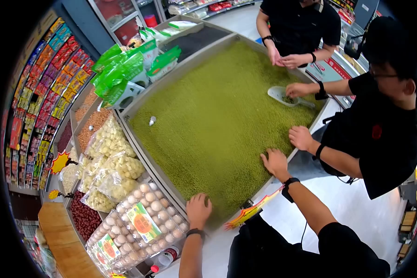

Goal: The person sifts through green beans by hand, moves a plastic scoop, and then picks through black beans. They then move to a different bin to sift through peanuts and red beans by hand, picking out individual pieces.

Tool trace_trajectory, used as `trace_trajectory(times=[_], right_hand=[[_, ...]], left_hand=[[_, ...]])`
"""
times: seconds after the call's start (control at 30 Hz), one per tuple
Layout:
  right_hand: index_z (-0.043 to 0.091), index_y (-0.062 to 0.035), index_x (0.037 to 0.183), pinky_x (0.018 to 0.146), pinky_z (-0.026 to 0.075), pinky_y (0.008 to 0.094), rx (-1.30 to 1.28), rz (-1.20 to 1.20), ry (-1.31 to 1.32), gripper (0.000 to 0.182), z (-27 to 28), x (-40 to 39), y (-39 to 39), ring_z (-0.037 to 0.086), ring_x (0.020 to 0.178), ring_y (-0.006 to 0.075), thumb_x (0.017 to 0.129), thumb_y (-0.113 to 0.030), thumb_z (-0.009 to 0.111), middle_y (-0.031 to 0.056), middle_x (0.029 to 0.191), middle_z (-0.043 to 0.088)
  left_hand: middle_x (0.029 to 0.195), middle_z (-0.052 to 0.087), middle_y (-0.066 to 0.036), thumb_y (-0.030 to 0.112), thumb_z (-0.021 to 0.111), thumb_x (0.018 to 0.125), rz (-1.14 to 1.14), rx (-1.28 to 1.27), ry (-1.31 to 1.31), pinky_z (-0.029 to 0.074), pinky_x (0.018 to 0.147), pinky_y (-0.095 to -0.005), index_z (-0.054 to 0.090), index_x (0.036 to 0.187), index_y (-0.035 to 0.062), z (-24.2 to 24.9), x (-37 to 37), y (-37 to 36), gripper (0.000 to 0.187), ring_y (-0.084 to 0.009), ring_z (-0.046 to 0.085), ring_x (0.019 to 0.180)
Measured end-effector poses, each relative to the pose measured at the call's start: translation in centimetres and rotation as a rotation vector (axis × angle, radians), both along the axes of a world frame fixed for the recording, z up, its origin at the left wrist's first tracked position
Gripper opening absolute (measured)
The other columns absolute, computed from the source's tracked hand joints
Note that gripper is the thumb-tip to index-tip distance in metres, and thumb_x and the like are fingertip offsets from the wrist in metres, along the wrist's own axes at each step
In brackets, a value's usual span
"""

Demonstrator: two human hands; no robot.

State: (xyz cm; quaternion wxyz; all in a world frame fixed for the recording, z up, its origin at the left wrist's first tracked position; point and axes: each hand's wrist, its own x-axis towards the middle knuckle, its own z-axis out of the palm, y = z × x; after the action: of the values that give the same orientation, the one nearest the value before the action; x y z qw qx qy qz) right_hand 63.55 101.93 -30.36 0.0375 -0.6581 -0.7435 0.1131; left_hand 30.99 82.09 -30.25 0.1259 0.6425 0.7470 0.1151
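Observation:
A wide bin (133,121) holds a broad bed of small green beans, which look like mung beans (208,111). My left hand (199,211) rests at the bin's near left corner, beside the egg trays, with its thumb apart from the bent fingers. On the near right edge of the beans lies my right hand (275,163), thumb spread and fingers stretched forward, holding nothing. A clear scoop (279,95) sits on the beans at the far right, beyond my right hand, under a co-worker's hand (297,90). That co-worker's other hand (301,137) is at the bin's right edge.
Egg trays (141,217) and bags of pale pieces (120,164) line the left side. Green packages (129,69) stand at the far left. A small whitish object (152,121) lies on the beans. Another person (301,23) stands at the far side, hands together. A yellow-red sign (252,211) hangs in front.

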Motion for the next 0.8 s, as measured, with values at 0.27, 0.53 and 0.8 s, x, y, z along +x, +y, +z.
trace_trajectory(times=[0.27,0.53,0.8], right_hand=[[0.068,-0.0065,0.099,0.084,0.051,0.0483,0.085,0.042,0.13,0.019,-1.1,0.9,-0.3,0.066,0.096,0.0348,0.091,-0.023,0.065,0.0154,0.098,0.07],[0.071,-0.0112,0.106,0.087,0.044,0.0452,0.171,0.044,0.092,0.018,-2.0,1.3,-0.6,0.065,0.1,0.0295,0.094,-0.018,0.06,0.0101,0.1,0.071],[0.069,-0.0114,0.103,0.088,0.043,0.0475,0.174,0.019,0.135,0.018,-2.8,1.5,-0.3,0.064,0.102,0.0301,0.095,-0.021,0.056,0.0102,0.101,0.071]], left_hand=[[0.095,0.07,-0.005,0.023,0.063,0.09,-0.035,-0.074,0.046,0.045,0.082,-0.0423,0.068,0.097,0.0122,0.0,-0.3,-0.4,0.013,-0.0257,0.064,0.094],[0.094,0.068,-0.004,0.016,0.067,0.087,-0.055,0.014,-0.009,0.046,0.082,-0.0412,0.068,0.096,0.0134,-0.1,-0.3,-0.5,0.01,-0.0262,0.063,0.093],[0.086,0.068,-0.004,0.024,0.072,0.087,-0.033,0.101,-0.029,0.049,0.077,-0.0407,0.068,0.085,0.0124,-0.1,-0.1,-0.1,0.012,-0.0261,0.063,0.086]])
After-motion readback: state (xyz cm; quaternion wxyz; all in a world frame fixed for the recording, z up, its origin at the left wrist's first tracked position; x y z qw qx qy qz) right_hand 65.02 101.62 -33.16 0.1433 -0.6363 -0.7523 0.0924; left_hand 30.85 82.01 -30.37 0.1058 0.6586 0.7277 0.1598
